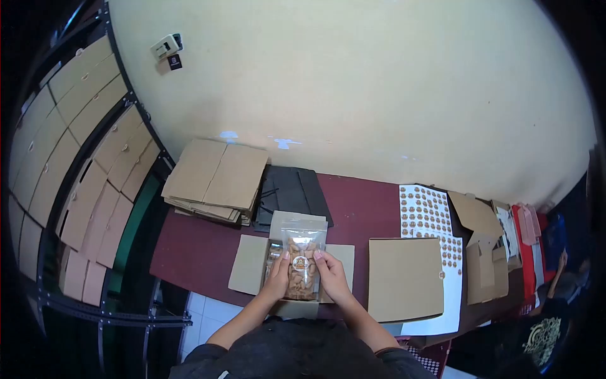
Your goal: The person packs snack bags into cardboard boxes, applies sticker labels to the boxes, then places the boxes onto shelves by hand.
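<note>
1. table (363,211): dark red support surface; carries the open carton (247,265), whose flaps are spread outward
2. clear pouch (303,278): located over the opening of the open carton, front face up, top band towards the wall; clearance to the carton cannot be told
3. handling, weight: judged light to moderate, with the load in the brown pieces that fill the body below the top band
4. handling, stiffness: film judged thin and flexible; the filled body should shift and bulge under pressure, while the flatter top band would fold easily
5. handling, surface and contents: film looks glossy and may slip under a loose hold; the pieces look dry and may crack or crumble if squeezed
6. grip points: take both side edges at mid-height, thumbs on the front face, and spread the pressure; avoid lifting by the top band alone
7. left hand (276,279): closed on the left edge of the pouch, thumb on the front
8. right hand (334,278): closed on the right edge, thumb likewise; fingertips behind the pouch are hidden
9. round label (300,264): on the front face, between the thumbs; keep pressure off it
</note>
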Demonstrator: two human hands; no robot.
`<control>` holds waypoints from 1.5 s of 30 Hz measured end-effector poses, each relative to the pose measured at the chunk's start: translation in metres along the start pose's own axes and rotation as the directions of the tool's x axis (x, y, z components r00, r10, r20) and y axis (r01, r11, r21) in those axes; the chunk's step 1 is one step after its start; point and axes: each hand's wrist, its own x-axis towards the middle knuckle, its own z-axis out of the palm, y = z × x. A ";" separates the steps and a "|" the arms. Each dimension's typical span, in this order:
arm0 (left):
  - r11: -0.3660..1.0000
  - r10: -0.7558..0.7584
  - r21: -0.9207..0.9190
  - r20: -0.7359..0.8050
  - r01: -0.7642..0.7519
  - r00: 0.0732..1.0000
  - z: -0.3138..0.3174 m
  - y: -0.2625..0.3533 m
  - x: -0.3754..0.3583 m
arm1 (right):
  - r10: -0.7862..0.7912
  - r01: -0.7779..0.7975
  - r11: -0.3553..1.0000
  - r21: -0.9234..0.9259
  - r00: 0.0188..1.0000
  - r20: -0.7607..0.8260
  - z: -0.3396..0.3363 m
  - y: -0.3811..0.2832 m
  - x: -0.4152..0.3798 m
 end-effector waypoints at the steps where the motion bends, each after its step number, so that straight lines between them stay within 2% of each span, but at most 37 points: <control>1: 0.996 0.065 0.070 -0.111 -0.057 0.992 0.009 -0.009 0.000 | 0.000 0.000 1.000 0.004 0.999 0.037 -0.002 -0.011 -0.001; 2: 0.996 0.069 0.068 -0.126 -0.060 0.990 0.014 -0.017 -0.004 | -0.002 0.001 1.000 0.008 0.997 0.072 -0.004 -0.019 -0.003; 4: 0.965 0.132 0.236 -0.063 -0.114 0.989 0.047 0.048 -0.017 | -0.033 0.038 0.998 -0.047 0.994 0.102 -0.010 -0.021 -0.004; 5: 0.965 0.202 0.184 -0.069 -0.187 0.977 0.045 0.023 -0.012 | -0.003 0.002 1.000 0.002 0.992 0.126 -0.015 -0.019 -0.004; 6: 0.964 0.206 0.186 -0.075 -0.190 0.976 0.048 0.027 -0.012 | 0.027 -0.035 0.998 0.049 0.988 0.150 -0.019 -0.017 -0.004; 8: 0.934 0.208 0.317 -0.103 -0.166 0.973 0.056 0.036 -0.015 | -0.011 0.004 0.999 0.046 0.986 0.169 -0.026 -0.010 -0.004; 10: 0.942 0.173 0.315 -0.162 -0.116 0.971 0.051 0.012 -0.016 | 0.049 -0.048 0.999 -0.014 0.991 0.121 -0.035 0.002 -0.002; 12: 0.982 0.075 0.183 -0.143 -0.048 0.987 0.045 -0.007 -0.019 | 0.089 -0.098 0.994 0.040 0.978 0.188 -0.040 0.011 0.002; 13: 0.901 0.184 0.420 -0.138 -0.111 0.973 0.059 0.023 -0.026 | 0.052 -0.069 0.994 0.087 0.981 0.187 -0.040 0.010 0.002; 14: 0.904 0.171 0.417 -0.148 -0.096 0.974 0.061 0.025 -0.027 | 0.015 -0.040 0.990 0.132 0.983 0.184 -0.040 0.010 0.000; 16: 0.918 0.155 0.381 -0.100 -0.106 0.983 0.065 0.023 -0.029 | -0.006 -0.015 0.995 0.095 0.976 0.219 -0.039 0.006 -0.005; 17: 0.945 0.182 0.300 -0.150 -0.131 0.972 0.064 0.009 -0.026 | -0.021 0.009 0.998 0.058 0.974 0.224 -0.039 0.006 -0.006; 18: 0.947 0.179 0.296 -0.157 -0.126 0.971 0.060 -0.003 -0.024 | -0.036 0.032 0.999 0.021 0.973 0.230 -0.039 0.006 -0.007; 19: 0.983 0.051 0.185 -0.172 -0.019 0.984 0.056 -0.012 -0.023 | 0.017 -0.043 0.993 0.106 0.973 0.229 -0.041 0.008 -0.005; 20: 0.993 -0.077 0.071 -0.170 0.091 0.982 0.053 -0.019 -0.025 | 0.024 -0.049 0.993 0.104 0.972 0.232 -0.043 0.011 -0.003; 21: 1.000 -0.004 -0.019 -0.091 0.002 0.996 0.061 0.004 -0.026 | 0.037 -0.064 0.990 0.123 0.977 0.208 -0.046 0.015 -0.002; 22: 1.000 -0.008 -0.020 -0.094 0.006 0.996 0.067 0.021 -0.029 | 0.051 -0.078 0.987 0.144 0.982 0.184 -0.047 0.016 -0.001; 24: 0.948 0.057 0.312 0.014 -0.059 0.998 0.070 0.043 -0.030 | -0.006 -0.020 0.991 0.133 0.981 0.192 -0.043 -0.001 -0.002; 25: 0.969 -0.022 0.246 0.045 0.010 0.999 0.068 0.042 -0.029 | -0.001 -0.013 0.998 0.059 0.976 0.219 -0.045 -0.005 -0.003; 26: 0.969 -0.024 0.247 0.054 0.010 0.998 0.066 0.043 -0.029 | 0.006 -0.002 1.000 -0.017 0.970 0.243 -0.046 -0.011 -0.004; 27: 0.940 -0.065 0.339 0.080 0.035 0.995 0.066 0.043 -0.028 | 0.040 -0.005 0.987 -0.160 0.975 0.217 -0.046 -0.024 -0.006; 28: 0.902 -0.107 0.428 0.102 0.054 0.989 0.065 0.043 -0.028 | 0.037 -0.003 0.987 -0.163 0.978 0.206 -0.046 -0.023 -0.005; 30: 0.911 -0.101 0.409 0.128 0.040 0.987 0.060 0.030 -0.024 | 0.106 -0.089 0.968 -0.236 0.992 0.063 -0.047 -0.014 -0.001; 31: 0.931 -0.067 0.366 0.128 0.016 0.990 0.058 0.025 -0.024 | 0.083 -0.068 0.986 -0.152 0.992 0.095 -0.046 -0.012 0.001; 32: 0.947 -0.035 0.322 0.121 -0.006 0.992 0.055 0.022 -0.025 | 0.088 -0.073 0.986 -0.152 0.992 0.091 -0.046 -0.013 0.001; 34: 0.940 -0.063 0.339 0.103 0.024 0.993 0.044 0.040 -0.026 | 0.098 -0.084 0.994 -0.064 0.958 0.268 -0.037 -0.023 0.000; 35: 0.920 -0.112 0.389 0.140 0.049 0.984 0.033 0.044 -0.027 | 0.054 -0.044 0.998 -0.037 0.945 0.323 -0.032 -0.023 0.000; 36: 0.896 -0.159 0.439 0.176 0.068 0.972 0.024 0.048 -0.029 | 0.055 -0.047 0.998 -0.031 0.945 0.323 -0.024 -0.023 -0.002; 38: 0.905 -0.170 0.418 0.173 0.084 0.970 0.008 0.042 -0.033 | 0.156 -0.162 0.987 -0.006 0.938 0.311 -0.008 -0.024 -0.002; 40: 0.929 -0.130 0.366 0.185 0.054 0.974 -0.009 0.040 -0.036 | 0.149 -0.144 0.989 -0.036 0.945 0.293 0.001 -0.004 0.004; 42: 0.911 -0.134 0.411 0.201 0.040 0.970 -0.023 0.044 -0.040 | 0.142 -0.121 0.988 -0.095 0.958 0.251 0.014 0.009 0.007; 44: 0.895 -0.216 0.429 0.176 0.123 0.960 -0.030 0.056 -0.045 | 0.171 -0.146 0.983 -0.108 0.944 0.282 0.026 -0.003 0.002; 45: 0.935 -0.207 0.331 0.211 0.129 0.955 -0.031 0.065 -0.047 | 0.157 -0.121 0.984 -0.129 0.932 0.326 0.032 -0.009 -0.002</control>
